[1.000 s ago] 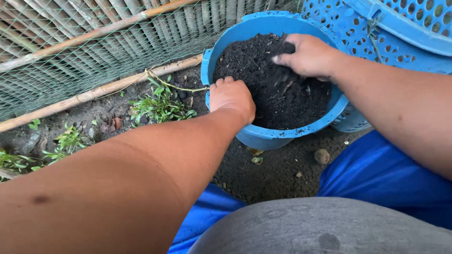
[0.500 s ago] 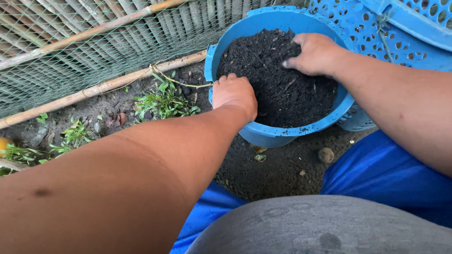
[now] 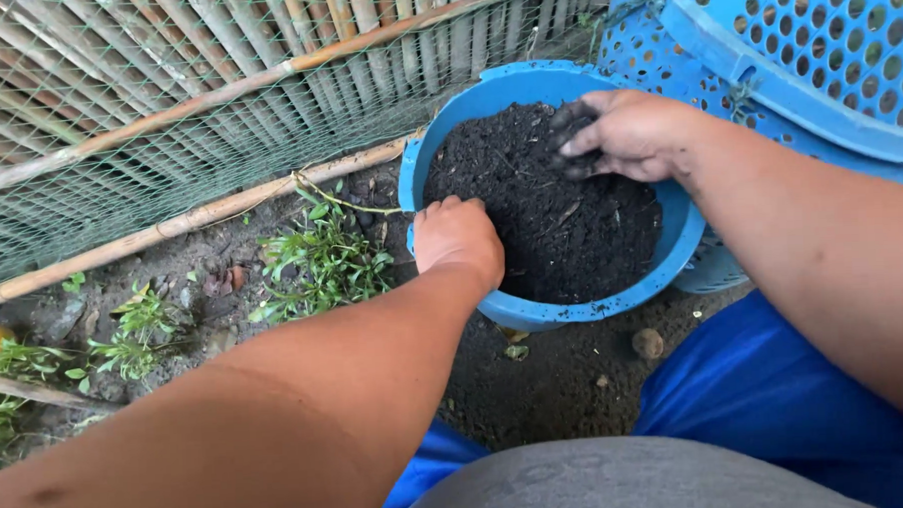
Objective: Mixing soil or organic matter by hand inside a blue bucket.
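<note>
- Your left hand grips the near-left rim of the blue pot, fingers curled over it.
- Your right hand sits at the far rim, fingers pinching dark soil.
- Pot stands on the ground, nearly filled (levelling appears unfinished).

Outdoor garden or backyard plot, not indoors. Bare dark earth underfoot w/ small stones and dead leaves. Low green weeds sprout along a fence of upright bamboo slats backed w/ green mesh netting — horizontal bamboo poles tie it together. A round blue plastic pot full of black soil sits on the ground, perforated blue plastic baskets just beside it — typical home gardening gear. Daylight throughout.
</note>
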